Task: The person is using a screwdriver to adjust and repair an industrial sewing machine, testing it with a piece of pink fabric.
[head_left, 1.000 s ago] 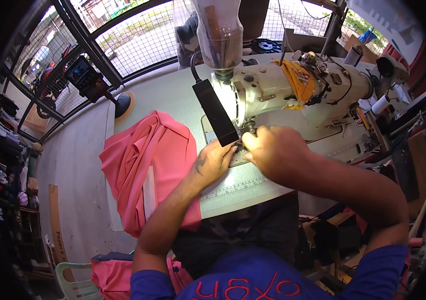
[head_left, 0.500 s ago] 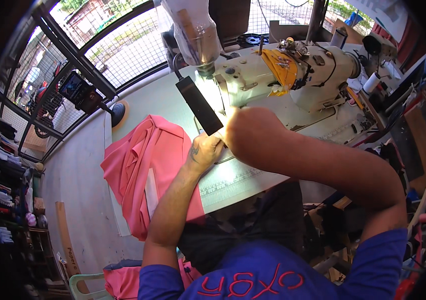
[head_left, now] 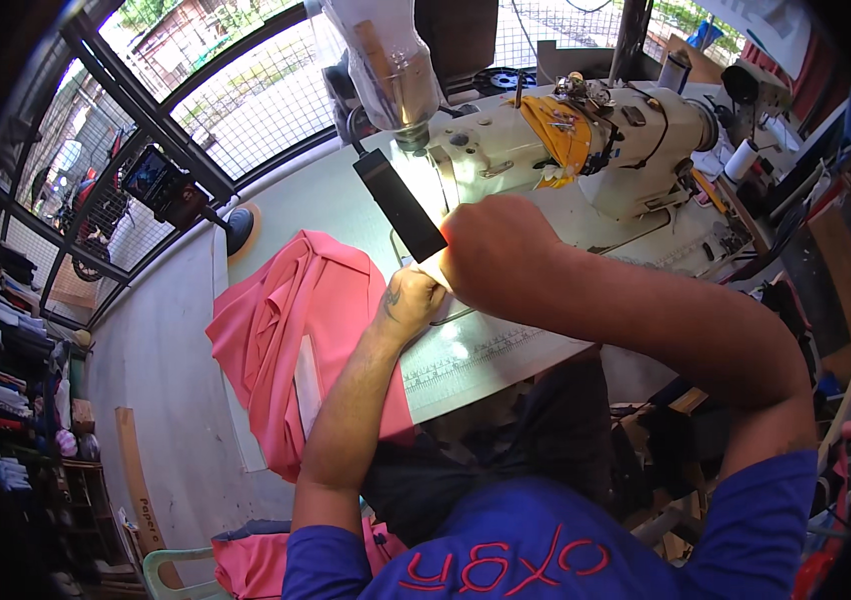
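My left hand (head_left: 413,303) is closed at the needle end of a pale sewing machine (head_left: 506,140), its fingers curled. Against it, my right hand (head_left: 496,245) bends down at the wrist with its fingers drawn together. Whatever the two hands pinch is hidden by glare, the right hand and a black lamp bar (head_left: 401,205). Pink fabric (head_left: 291,300) lies heaped on the table to the left, with a pale strip (head_left: 308,375) on it beside my left forearm. More of this fabric hangs over the table's front edge.
A printed ruler scale (head_left: 486,352) runs along the table front. A yellow cloth (head_left: 558,130) with pins hangs on the machine. At the left stands a phone on a holder (head_left: 161,185). A white thread cone (head_left: 743,160) is at the right. Below is a green chair (head_left: 158,570) with pink cloth.
The view has shifted slightly. My right hand appears a little higher and further left against the lamp bar; my left hand stays almost in place. The pink fabric lies as before.
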The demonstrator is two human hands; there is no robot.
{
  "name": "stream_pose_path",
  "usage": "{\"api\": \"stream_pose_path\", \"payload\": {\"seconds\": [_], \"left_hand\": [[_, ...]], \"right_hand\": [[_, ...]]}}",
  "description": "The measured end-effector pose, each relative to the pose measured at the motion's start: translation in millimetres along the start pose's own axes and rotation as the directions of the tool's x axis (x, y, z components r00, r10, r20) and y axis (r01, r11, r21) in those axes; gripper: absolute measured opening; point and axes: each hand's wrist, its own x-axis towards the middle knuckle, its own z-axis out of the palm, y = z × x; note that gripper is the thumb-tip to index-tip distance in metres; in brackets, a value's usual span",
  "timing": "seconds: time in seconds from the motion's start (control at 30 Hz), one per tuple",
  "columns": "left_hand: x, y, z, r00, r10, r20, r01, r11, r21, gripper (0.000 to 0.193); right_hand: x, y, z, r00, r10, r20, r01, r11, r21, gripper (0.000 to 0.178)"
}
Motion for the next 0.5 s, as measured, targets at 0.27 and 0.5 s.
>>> {"api": "stream_pose_path", "payload": {"seconds": [0.27,0.5], "left_hand": [[-1.5,-3.1,-3.2,0.976,-0.146,0.16,0.143,0.989,0.032,0.01],[-2.7,-5.6,-0.6,0.981,-0.117,0.154,0.109,0.992,0.061,0.01]], "right_hand": [[-3.7,4.2,0.4,0.998,0.013,-0.064,-0.005,0.992,0.125,0.021],[-2.5,7.1,0.9,0.995,0.056,-0.086,-0.048,0.995,0.091,0.014]]}}
